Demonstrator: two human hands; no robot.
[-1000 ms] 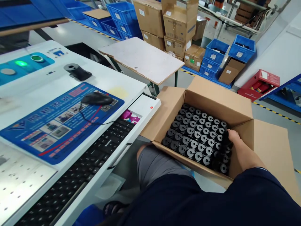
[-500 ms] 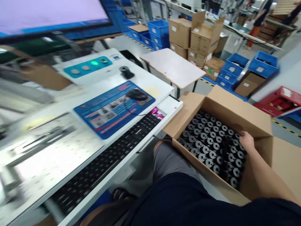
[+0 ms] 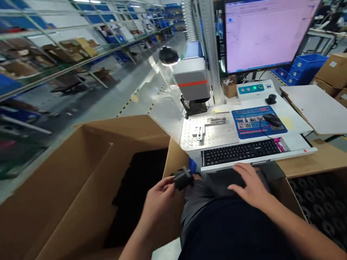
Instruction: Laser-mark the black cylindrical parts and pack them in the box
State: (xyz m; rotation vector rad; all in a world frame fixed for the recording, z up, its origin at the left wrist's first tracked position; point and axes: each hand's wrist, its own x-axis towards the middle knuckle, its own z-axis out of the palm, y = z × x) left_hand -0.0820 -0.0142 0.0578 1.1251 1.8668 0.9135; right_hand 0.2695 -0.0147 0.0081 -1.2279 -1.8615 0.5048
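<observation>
My left hand [image 3: 162, 192] pinches a small black flanged plastic part [image 3: 183, 178] between thumb and fingers, over the near edge of a large cardboard box [image 3: 89, 173] on the left. Dark contents [image 3: 135, 195] fill part of that box, too dim to make out. Above my lap, in front of the keyboard drawer, my right hand [image 3: 251, 184] is open with its fingers apart and holds nothing. At the lower right, a second cardboard box [image 3: 311, 157] contains rows of black ring-ended parts [image 3: 320, 209]. Another black flanged part [image 3: 271, 99] stands on the desk.
On the white desk are a perforated metal plate [image 3: 208, 135] with a clamp fixture, a grey machine head [image 3: 192, 81] above it, a mouse pad [image 3: 244, 130] and a mouse [image 3: 273, 120]. A keyboard [image 3: 241, 151] lies in the pulled-out drawer. The monitor [image 3: 265, 39] stands behind.
The view has swung left, bringing the left box and my left hand with the black part into sight. My right hand has come out of the right box to above my lap.
</observation>
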